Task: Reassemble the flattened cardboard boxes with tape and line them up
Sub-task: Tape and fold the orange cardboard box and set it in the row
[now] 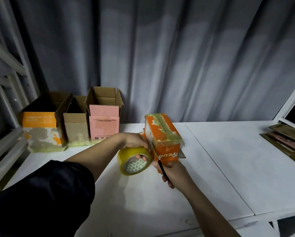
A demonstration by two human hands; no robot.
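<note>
In the middle of the frame, the small orange cardboard box (162,139) lies on the white bench (228,159). The left hand (136,142) grips the yellow tape roll (134,159) just left of it. The right hand (170,171) grips a thin black cutter (162,168) pointing up at the tape between roll and box.

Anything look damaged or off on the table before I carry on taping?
Yes. The orange box being taped has its print torn away in patches along its top, beside the tape strips. In the row at the back left, the orange-and-white box and the plain brown box show the same peeled, scuffed faces. Nothing is spilled.
</note>
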